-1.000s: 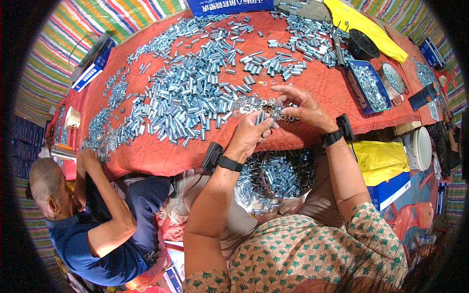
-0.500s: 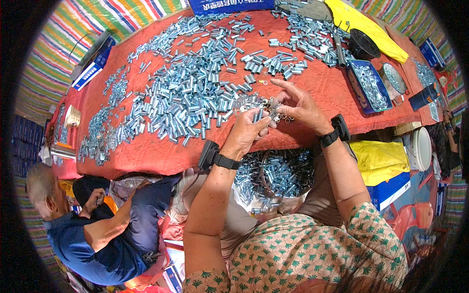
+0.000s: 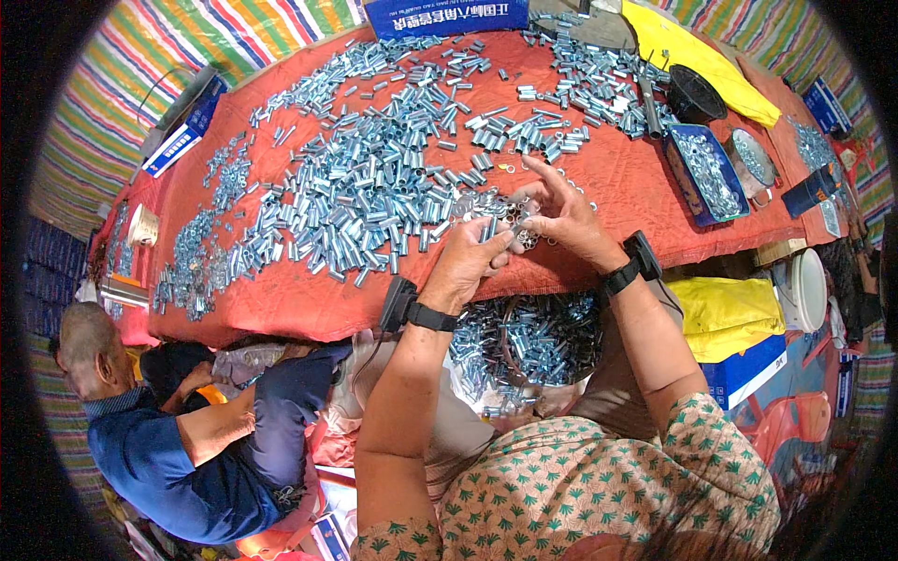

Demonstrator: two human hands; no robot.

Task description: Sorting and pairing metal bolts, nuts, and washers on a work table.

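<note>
My left hand (image 3: pixel 470 260) is closed around a small silvery metal sleeve (image 3: pixel 488 228) near the front edge of the red-covered table (image 3: pixel 645 201). Close beside it, my right hand (image 3: pixel 567 222) has its thumb and lower fingers drawn together at the left fingertips, while the index finger sticks up. Whether a small part sits between the right fingers is hidden. Under and behind both hands lies a small pile of metal rings and washers (image 3: pixel 528 240). A large heap of metal sleeves (image 3: pixel 360 178) spreads to the left and beyond.
Below the table edge, between my legs, a container holds many metal sleeves (image 3: pixel 533 348). A blue tray of small parts (image 3: pixel 706 173) and a black bowl (image 3: pixel 696 93) stand at the right. A co-worker in dark blue (image 3: pixel 187 458) sits at my left.
My right hand has come slightly lower and closer to the left fingertips. The co-worker's hands have shifted, and the whole view has tilted slightly.
</note>
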